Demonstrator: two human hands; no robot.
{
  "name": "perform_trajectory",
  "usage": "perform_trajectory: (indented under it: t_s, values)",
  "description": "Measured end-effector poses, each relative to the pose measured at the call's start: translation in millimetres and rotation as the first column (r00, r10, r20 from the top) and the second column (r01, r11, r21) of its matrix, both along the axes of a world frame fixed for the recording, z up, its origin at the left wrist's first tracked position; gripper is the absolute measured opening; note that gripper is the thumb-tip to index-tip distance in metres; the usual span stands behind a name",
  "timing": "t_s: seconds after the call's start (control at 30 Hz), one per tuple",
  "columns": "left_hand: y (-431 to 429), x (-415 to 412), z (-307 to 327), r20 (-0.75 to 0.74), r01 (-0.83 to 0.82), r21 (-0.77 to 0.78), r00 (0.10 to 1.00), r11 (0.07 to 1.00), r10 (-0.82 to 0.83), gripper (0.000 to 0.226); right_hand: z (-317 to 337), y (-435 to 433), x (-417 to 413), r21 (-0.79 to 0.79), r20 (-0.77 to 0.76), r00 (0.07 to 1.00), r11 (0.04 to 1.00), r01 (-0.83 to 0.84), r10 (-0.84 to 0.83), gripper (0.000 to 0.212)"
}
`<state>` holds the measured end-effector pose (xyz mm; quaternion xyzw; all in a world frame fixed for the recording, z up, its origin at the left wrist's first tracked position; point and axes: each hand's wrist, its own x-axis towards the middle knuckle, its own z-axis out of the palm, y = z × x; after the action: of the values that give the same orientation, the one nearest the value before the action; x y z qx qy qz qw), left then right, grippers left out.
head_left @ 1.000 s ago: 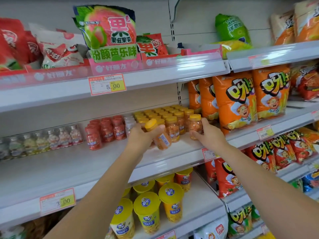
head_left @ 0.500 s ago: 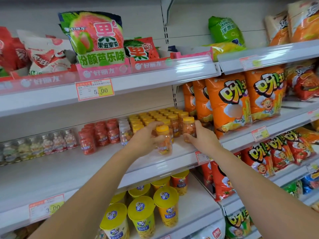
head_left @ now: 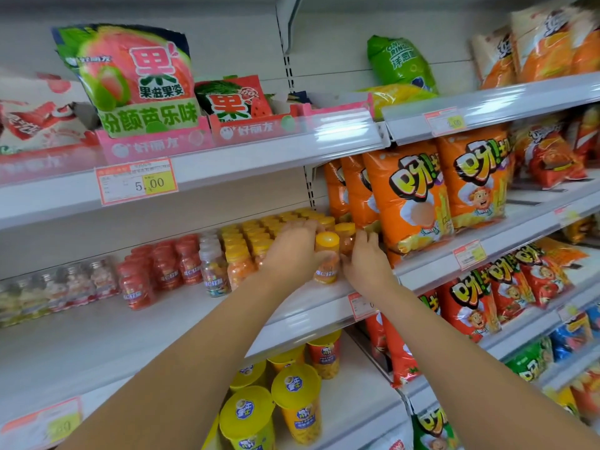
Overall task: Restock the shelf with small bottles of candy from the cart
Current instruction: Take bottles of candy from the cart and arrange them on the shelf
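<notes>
Midway through restocking, at frame centre, the left hand [head_left: 292, 251] curls its fingers round a yellow-capped candy bottle [head_left: 326, 259] at the shelf [head_left: 311, 306] front beside stocked rows [head_left: 253, 235], while the right hand [head_left: 367, 259] touches a neighbouring bottle [head_left: 345, 237], grip unclear, cart unseen.

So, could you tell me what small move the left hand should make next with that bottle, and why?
Probably loosen the left hand and let go of the yellow-capped bottle: it already looks upright on the shelf in front of the yellow-capped rows, beside the right hand.
</notes>
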<state>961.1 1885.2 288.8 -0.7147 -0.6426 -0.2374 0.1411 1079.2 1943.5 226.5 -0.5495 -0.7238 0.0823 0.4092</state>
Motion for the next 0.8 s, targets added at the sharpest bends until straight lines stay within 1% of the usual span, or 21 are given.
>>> perform_trajectory:
  t_s: [0.13,0.23,0.33,0.5,0.67,0.8]
  values:
    - [17.4,3.9,-3.7,-0.1,-0.108,0.05,0.989,0.993,0.112,0.056,0.8,9.5,3.3,-0.062,0.002,1.0,0.998,-0.01,0.01,0.041]
    - [25.2,0.3,-4.4,-0.195,-0.207,0.115,0.954,0.972,0.226,0.061,1.4,15.6,3.4,-0.084,0.084,0.996,0.996,-0.015,0.022,0.035]
    - [27.5,-5.4,-2.1,-0.242,-0.259,0.153,0.926,0.954,0.29,0.062,3.2,22.2,2.7,-0.093,0.142,0.988,0.995,-0.041,0.054,0.037]
    - [31.7,-12.1,-2.4,-0.241,-0.255,0.148,0.928,0.955,0.285,0.063,3.6,31.2,0.1,-0.093,0.221,0.975,0.996,-0.001,0.021,0.032]
    - [35.7,-15.0,-4.1,-0.223,-0.283,0.127,0.926,0.951,0.305,0.063,4.1,32.7,2.3,-0.119,0.213,0.976,0.993,-0.008,0.033,0.031]
    - [35.2,-11.4,-3.7,-0.259,-0.313,0.115,0.907,0.943,0.333,0.064,5.1,31.0,2.3,-0.126,0.234,0.972,0.992,0.0,0.029,0.032]
